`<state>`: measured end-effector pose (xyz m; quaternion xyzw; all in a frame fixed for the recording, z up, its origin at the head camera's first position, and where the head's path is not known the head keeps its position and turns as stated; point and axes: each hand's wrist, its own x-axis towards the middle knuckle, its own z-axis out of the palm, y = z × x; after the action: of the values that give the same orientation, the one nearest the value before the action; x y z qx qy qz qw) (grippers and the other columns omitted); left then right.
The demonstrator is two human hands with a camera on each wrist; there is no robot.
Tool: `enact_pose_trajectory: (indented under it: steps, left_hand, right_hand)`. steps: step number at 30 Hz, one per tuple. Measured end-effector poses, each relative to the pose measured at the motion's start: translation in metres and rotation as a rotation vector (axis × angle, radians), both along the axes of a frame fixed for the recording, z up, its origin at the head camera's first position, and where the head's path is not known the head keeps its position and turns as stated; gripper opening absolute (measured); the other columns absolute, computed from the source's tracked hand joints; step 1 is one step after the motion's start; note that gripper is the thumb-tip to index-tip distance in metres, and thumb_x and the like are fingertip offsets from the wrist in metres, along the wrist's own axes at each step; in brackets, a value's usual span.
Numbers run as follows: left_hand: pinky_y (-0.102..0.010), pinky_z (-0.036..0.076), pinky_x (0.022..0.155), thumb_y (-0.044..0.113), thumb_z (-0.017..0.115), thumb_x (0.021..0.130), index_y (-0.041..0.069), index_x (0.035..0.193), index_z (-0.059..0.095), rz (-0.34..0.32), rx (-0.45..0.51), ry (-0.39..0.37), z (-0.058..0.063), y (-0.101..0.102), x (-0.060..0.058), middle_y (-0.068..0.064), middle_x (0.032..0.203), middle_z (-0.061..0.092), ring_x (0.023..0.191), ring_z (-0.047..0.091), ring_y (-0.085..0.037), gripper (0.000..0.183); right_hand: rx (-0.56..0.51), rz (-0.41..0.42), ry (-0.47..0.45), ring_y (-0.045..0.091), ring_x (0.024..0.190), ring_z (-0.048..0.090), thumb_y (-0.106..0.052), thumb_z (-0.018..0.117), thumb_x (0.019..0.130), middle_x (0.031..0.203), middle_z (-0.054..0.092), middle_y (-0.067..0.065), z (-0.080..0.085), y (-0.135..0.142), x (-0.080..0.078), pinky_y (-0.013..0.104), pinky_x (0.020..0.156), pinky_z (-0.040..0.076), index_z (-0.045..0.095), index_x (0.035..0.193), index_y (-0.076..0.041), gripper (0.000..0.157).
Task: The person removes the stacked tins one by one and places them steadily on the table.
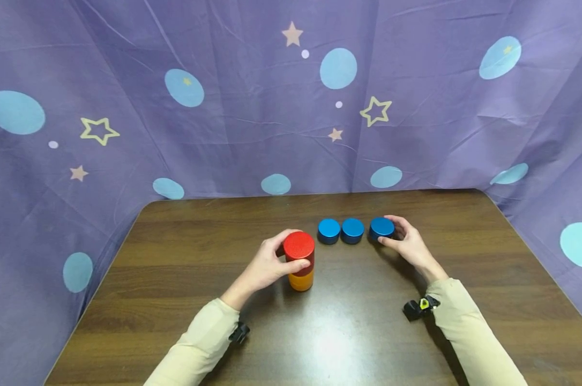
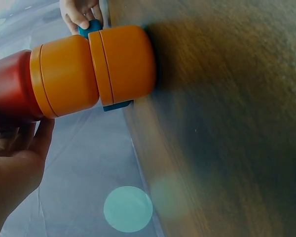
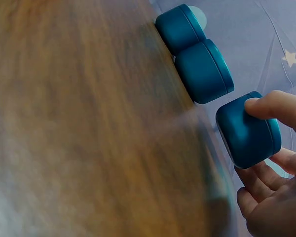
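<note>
In the head view my left hand (image 1: 267, 262) grips a red round tin (image 1: 299, 245) at the top of an upright stack. Below the red, two orange tins (image 2: 121, 64) make up the lower part of that stack, the lowest standing on the table. My right hand (image 1: 409, 246) pinches a blue round tin (image 3: 246, 131) between thumb and fingers, close over the tabletop and slightly tilted in the right wrist view. Left of it sit two more blue tins, one (image 1: 352, 230) beside the other (image 1: 328, 231), a small gap from the held one.
The brown wooden table (image 1: 185, 252) ends at a rounded back edge. A purple curtain (image 1: 243, 123) with stars and blue dots hangs right behind it. Both wrists carry small black cameras, one of them the right wrist camera (image 1: 418, 307).
</note>
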<state>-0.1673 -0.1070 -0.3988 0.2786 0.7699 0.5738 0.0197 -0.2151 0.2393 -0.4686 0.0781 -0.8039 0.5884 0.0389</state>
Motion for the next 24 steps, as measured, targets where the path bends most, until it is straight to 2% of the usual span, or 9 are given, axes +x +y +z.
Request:
enact_pose_trajectory:
  steps: [4, 7, 13, 19, 24]
  left_hand:
    - [-0.034, 0.052, 0.085, 0.003, 0.08, 0.078, 0.001, 0.121, 0.06, -0.001, 0.007, -0.008, 0.0007, -0.0005, 0.0003, -0.01, 0.106, 0.067, 0.095, 0.063, -0.021, 0.048]
    - [-0.034, 0.052, 0.085, 0.004, 0.079, 0.079, 0.001, 0.122, 0.059, -0.007, 0.011, -0.012, 0.0004, -0.0007, 0.0002, -0.01, 0.106, 0.067, 0.095, 0.063, -0.021, 0.047]
    - [-0.035, 0.052, 0.085, 0.003, 0.078, 0.079, 0.001, 0.122, 0.059, -0.011, 0.011, 0.0, -0.0003, -0.0006, -0.0006, -0.01, 0.106, 0.067, 0.095, 0.063, -0.021, 0.047]
    - [-0.039, 0.052, 0.086, 0.003, 0.078, 0.079, 0.001, 0.122, 0.059, -0.008, 0.01, -0.004, 0.0004, -0.0005, -0.0006, -0.009, 0.106, 0.067, 0.094, 0.063, -0.021, 0.047]
    - [-0.035, 0.052, 0.086, 0.004, 0.078, 0.079, 0.001, 0.122, 0.059, -0.006, 0.003, -0.012, 0.0006, -0.0002, 0.0003, -0.009, 0.106, 0.067, 0.095, 0.063, -0.021, 0.047]
  right_hand:
    - [0.004, 0.019, 0.009, 0.009, 0.107, 0.053, 0.003, 0.071, 0.083, 0.126, 0.052, 0.031, -0.0028, 0.0009, -0.0028, 0.021, 0.094, 0.039, 0.044, 0.135, 0.008, 0.058]
    - [0.017, 0.029, 0.006, 0.014, 0.11, 0.053, 0.004, 0.071, 0.082, 0.127, 0.052, 0.031, -0.0035, 0.001, -0.0043, 0.02, 0.094, 0.038, 0.044, 0.135, 0.008, 0.059]
    - [0.049, 0.051, -0.004, 0.037, 0.116, 0.05, 0.004, 0.071, 0.082, 0.127, 0.053, 0.029, -0.004, 0.0001, -0.0075, 0.033, 0.097, 0.038, 0.044, 0.136, 0.008, 0.061]
    - [0.059, 0.063, -0.005, 0.039, 0.117, 0.049, 0.002, 0.073, 0.082, 0.127, 0.053, 0.028, -0.0033, -0.0004, -0.0081, 0.042, 0.099, 0.036, 0.045, 0.137, 0.006, 0.061]
    - [0.055, 0.076, -0.005, 0.039, 0.119, 0.048, 0.002, 0.073, 0.082, 0.129, 0.052, 0.028, -0.0028, -0.0005, -0.0066, 0.048, 0.1, 0.034, 0.045, 0.137, 0.005, 0.062]
